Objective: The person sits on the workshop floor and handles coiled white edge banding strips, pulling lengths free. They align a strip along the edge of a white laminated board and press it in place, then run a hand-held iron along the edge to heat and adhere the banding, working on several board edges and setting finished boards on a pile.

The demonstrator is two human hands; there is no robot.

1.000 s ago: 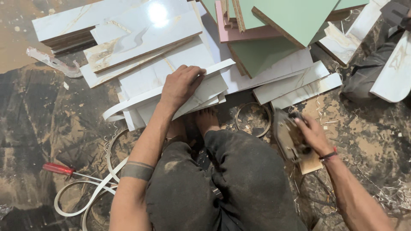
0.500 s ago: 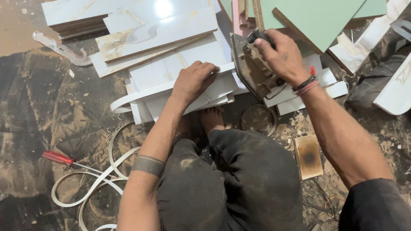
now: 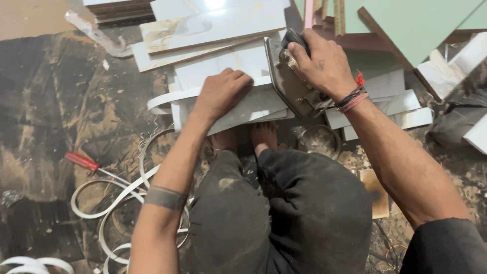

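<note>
My right hand (image 3: 324,63) grips the black handle of an old metal clothes iron (image 3: 294,86), tilted against the right end of a white marbled board (image 3: 238,104). My left hand (image 3: 223,91) presses flat on that board and on a white edge-band strip (image 3: 170,99) running along its edge. The board lies on top of a stack of similar white panels (image 3: 218,28). My knees in dark trousers and my bare feet (image 3: 258,134) are just below the board.
A red-handled screwdriver (image 3: 81,161) lies on the dirty floor at left among loops of white edge banding (image 3: 116,203). Green and pink boards (image 3: 416,25) lean at top right. A round tin (image 3: 318,139) and a small wooden block (image 3: 375,193) sit by my right leg.
My right hand picked the iron up from the floor at right and brought it up to the board's right end. The left hand stayed pressed on the board.
</note>
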